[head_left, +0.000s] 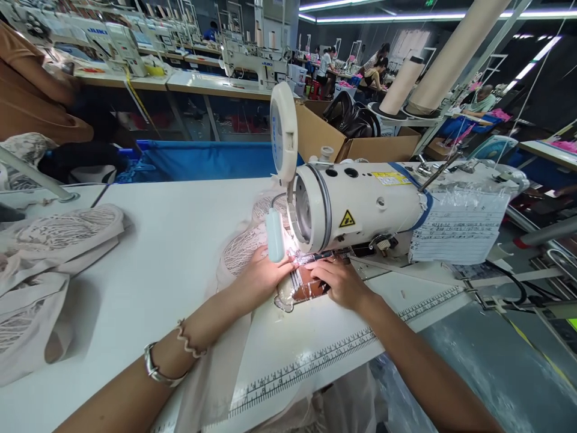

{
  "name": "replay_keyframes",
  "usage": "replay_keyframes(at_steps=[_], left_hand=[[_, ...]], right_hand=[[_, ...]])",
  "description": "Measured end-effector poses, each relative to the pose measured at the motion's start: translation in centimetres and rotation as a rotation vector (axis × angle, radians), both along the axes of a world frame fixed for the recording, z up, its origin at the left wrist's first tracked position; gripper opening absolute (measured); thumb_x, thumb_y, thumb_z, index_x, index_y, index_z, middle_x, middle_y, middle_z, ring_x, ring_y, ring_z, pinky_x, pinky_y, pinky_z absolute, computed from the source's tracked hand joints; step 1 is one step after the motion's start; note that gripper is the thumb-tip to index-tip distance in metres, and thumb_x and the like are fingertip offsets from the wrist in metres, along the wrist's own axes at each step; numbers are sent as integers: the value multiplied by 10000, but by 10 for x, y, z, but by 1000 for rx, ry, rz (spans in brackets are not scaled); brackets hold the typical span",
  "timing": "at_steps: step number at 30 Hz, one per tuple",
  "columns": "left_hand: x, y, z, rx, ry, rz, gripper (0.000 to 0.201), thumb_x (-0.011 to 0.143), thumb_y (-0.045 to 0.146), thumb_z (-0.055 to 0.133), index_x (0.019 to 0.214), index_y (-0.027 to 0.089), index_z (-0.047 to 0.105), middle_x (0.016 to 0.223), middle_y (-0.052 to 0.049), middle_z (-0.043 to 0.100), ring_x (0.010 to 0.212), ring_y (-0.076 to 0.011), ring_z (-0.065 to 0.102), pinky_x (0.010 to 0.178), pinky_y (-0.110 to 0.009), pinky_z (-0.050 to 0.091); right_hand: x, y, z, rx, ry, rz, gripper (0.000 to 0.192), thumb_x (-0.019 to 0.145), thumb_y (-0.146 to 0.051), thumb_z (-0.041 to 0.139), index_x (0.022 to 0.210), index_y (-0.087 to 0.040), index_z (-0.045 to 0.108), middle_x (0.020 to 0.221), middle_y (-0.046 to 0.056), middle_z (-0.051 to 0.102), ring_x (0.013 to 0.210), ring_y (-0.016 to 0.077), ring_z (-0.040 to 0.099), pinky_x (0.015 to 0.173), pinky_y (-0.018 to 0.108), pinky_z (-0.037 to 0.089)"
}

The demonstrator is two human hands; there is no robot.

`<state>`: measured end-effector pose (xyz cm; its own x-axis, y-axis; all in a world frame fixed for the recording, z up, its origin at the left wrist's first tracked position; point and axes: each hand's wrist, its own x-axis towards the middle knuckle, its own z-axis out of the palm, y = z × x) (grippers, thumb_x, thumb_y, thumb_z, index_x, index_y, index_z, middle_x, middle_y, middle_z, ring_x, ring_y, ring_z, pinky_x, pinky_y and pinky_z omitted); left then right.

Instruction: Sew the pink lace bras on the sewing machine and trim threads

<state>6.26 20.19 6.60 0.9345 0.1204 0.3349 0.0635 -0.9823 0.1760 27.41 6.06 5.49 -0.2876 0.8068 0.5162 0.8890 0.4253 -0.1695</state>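
A white sewing machine (360, 204) stands on the white table (171, 240), its small lamp (274, 236) lit over the needle area. A pale lace-patterned fabric piece (238, 249) lies under the machine head and trails off the table's front edge. My left hand (261, 276) presses flat on the fabric just left of the needle. My right hand (340, 282) rests fingers-down on the fabric and the plate to the right of the needle. Both wrists come in from the bottom; the left one wears a bangle and a hair tie.
A pile of similar pale fabric pieces (40, 270) lies at the table's left. A measuring tape strip (338, 349) runs along the front edge. A cardboard box (360, 141) and thread cones (406, 84) stand behind the machine. Other people work at distant machines.
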Motion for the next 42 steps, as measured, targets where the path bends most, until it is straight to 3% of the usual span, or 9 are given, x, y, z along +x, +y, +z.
replay_keyframes(at_steps=[6, 10, 13, 17, 23, 26, 31, 38, 42], left_hand=[[3, 5, 2, -85, 97, 128, 354, 1027, 168, 347, 1181, 265, 651, 1165, -34, 697, 1029, -219, 618, 1078, -467, 359], [6, -1, -5, -87, 129, 503, 355, 1016, 214, 345, 1242, 172, 615, 1128, -146, 657, 1002, -288, 614, 886, -433, 473], [-11, 3, -7, -60, 130, 661, 461, 988, 293, 431, 1404, 100, 473, 1265, -229, 591, 1120, -362, 580, 937, -505, 451], [-84, 33, 11, -21, 77, 773, 679, 946, 418, 510, 1511, 104, 301, 1521, -235, 410, 1378, -360, 418, 1076, -485, 400], [-250, 52, 52, 131, 66, 1475, 295, 910, 166, 454, 1121, 25, 604, 1157, -292, 625, 1164, -441, 566, 959, -618, 419], [-295, 41, 58, 41, 138, 1458, 115, 860, 211, 580, 845, 108, 630, 775, -84, 660, 788, -262, 653, 813, -450, 519], [-303, 41, 65, 85, -15, 1413, 150, 853, 285, 599, 773, 159, 589, 720, 28, 515, 675, -134, 540, 688, -245, 477], [-268, 60, 132, 402, -417, 1516, 301, 819, 143, 558, 591, 184, 365, 907, -52, 465, 995, -228, 482, 924, -469, 453], [-208, -1, 164, 567, -829, 1087, 232, 813, 169, 559, 606, 183, 455, 934, -58, 548, 980, -214, 497, 939, -469, 432]], right_hand=[[-3, -1, 4, 27, -9, -9, 385, 748, 103, 367, 833, -194, 597, 1063, 49, 744, 980, 194, 643, 820, 310, 470], [-5, 0, 12, 4, -35, -12, 399, 714, 106, 351, 809, -196, 593, 867, 52, 676, 869, 189, 593, 731, 284, 455], [-9, -6, 24, -42, -83, -14, 352, 658, 88, 359, 741, -196, 549, 751, 45, 582, 734, 188, 521, 615, 276, 407], [-12, -33, 28, -63, -59, 29, 357, 614, 49, 383, 803, -194, 563, 743, 48, 594, 721, 195, 550, 639, 284, 438], [3, -76, -4, -33, -52, 4, 471, 597, -10, 386, 981, -200, 582, 806, 31, 686, 630, 160, 632, 585, 237, 477], [3, -82, -10, -27, -30, -2, 483, 611, -23, 395, 1012, -216, 581, 861, 40, 714, 684, 180, 687, 601, 244, 510], [-8, -79, -4, -32, 2, -1, 498, 586, -15, 395, 992, -232, 583, 807, 35, 704, 663, 204, 689, 578, 275, 518], [-28, -72, 15, -10, 149, -52, 401, 749, -9, 420, 991, -236, 645, 771, 36, 668, 574, 171, 609, 546, 272, 500], [-55, -63, 57, 7, 485, -89, 318, 925, -89, 490, 1027, -288, 715, 773, 28, 631, 465, 126, 483, 434, 261, 416]])
